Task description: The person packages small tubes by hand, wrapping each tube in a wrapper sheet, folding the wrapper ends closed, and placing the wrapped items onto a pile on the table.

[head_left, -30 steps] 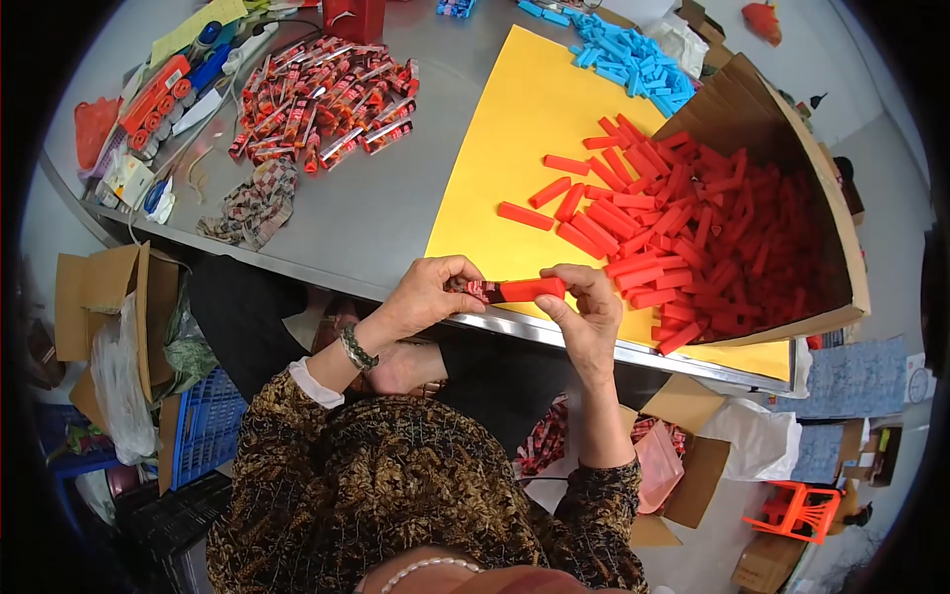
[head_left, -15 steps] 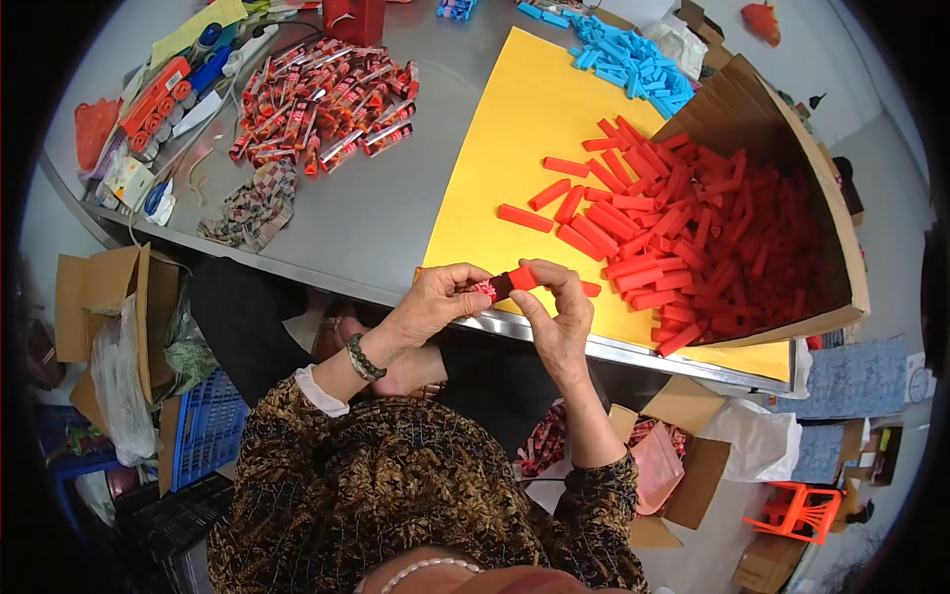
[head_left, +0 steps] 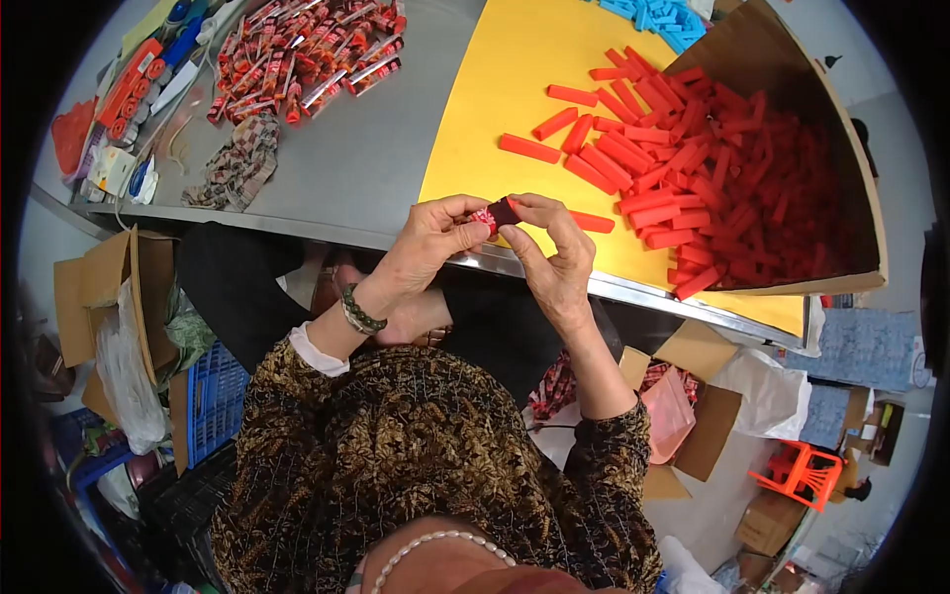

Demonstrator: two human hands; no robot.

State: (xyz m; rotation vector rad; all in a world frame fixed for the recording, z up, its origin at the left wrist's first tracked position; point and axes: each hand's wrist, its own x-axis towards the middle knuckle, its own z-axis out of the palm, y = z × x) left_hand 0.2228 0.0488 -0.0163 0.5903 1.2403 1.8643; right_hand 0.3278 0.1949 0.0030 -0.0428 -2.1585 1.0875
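My left hand (head_left: 435, 238) is closed around the left end of a small printed sleeve (head_left: 503, 212), dark on one side and red with white marks on the other. My right hand (head_left: 556, 252) pinches its right end, where a bit of red shows at the edge. Both hands are above the front edge of the table. Just behind the right fingers, a red plastic stick (head_left: 592, 222) lies on the yellow sheet (head_left: 465, 148). More red sticks (head_left: 643, 148) spill from an open cardboard box (head_left: 841, 148) at the right.
Shiny red wrapped tubes (head_left: 307, 59) are heaped on the metal table (head_left: 396, 129), with a checked cloth (head_left: 237, 163) in front. Blue sticks (head_left: 663, 15) lie at the back. Below stand an open carton (head_left: 708, 426), a blue crate (head_left: 216, 396) and an orange stool (head_left: 800, 475).
The red piece that stuck out of the sleeve's right end now barely shows. My right fingers have come closer to my left hand. The whole view has shifted slightly.
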